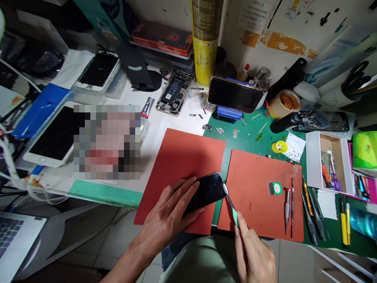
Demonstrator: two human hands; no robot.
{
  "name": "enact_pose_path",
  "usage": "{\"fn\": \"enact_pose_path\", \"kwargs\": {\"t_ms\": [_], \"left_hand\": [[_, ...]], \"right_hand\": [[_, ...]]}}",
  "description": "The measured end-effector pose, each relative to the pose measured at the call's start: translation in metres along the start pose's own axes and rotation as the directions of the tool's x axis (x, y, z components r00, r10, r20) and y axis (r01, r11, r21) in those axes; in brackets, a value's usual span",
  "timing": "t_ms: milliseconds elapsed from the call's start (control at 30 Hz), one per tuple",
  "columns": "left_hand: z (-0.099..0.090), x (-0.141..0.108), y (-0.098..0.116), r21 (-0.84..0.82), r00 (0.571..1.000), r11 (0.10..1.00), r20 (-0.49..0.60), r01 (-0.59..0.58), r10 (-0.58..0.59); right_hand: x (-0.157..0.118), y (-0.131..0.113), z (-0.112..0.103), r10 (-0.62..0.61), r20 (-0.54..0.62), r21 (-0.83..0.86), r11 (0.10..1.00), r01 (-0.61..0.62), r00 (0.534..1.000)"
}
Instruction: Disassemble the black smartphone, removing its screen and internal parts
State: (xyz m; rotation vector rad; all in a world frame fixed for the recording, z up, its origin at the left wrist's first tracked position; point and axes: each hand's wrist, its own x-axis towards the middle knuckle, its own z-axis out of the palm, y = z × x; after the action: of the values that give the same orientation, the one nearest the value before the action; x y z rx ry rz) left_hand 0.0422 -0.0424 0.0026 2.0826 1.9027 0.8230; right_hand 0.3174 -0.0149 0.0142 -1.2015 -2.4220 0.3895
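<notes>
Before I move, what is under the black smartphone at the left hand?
The left red mat shows around the black smartphone, whose right end overlaps the green work surface. The smartphone and left hand hide whatever lies directly beneath; contact with the mat cannot be confirmed.

Phone [209, 190]: dark, glossy face up, left part covered; aslant, tip crossing right edge of red mat [188, 153], nearer its front right corner. Brush [235, 215]: pale oval head, green band; slanted, head against phone's right end.
</notes>
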Motion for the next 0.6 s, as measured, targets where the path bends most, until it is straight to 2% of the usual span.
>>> {"fn": "enact_pose_path", "kwargs": {"t_ms": [100,333,433,600], "left_hand": [[-0.0002,-0.0001,0.0000,0.000,1.000,1.000,0.006,0.011,-0.011],[0.0005,-0.0006,-0.0001,0.007,1.000,1.000,0.005,0.014,-0.014],[0.0008,-0.0013,-0.0004,0.004,1.000,1.000,0.005,0.022,-0.022],[0.0015,-0.0016,-0.0010,0.001,1.000,1.000,0.006,0.006,-0.006]], "right_hand": [[-0.0019,0.0007,0.0018,-0.025,0.001,-0.001,1.000,0.025,1.000],[-0.0051,-0.0028,0.0005,0.040,0.024,0.002,0.999,-0.040,0.999],[-0.0047,-0.0030,0.0003,-0.001,0.003,0.000,1.000,0.001,1.000],[-0.0037,-0.0032,-0.0001,0.045,-0.013,-0.036,0.998,-0.045,0.999]]}}
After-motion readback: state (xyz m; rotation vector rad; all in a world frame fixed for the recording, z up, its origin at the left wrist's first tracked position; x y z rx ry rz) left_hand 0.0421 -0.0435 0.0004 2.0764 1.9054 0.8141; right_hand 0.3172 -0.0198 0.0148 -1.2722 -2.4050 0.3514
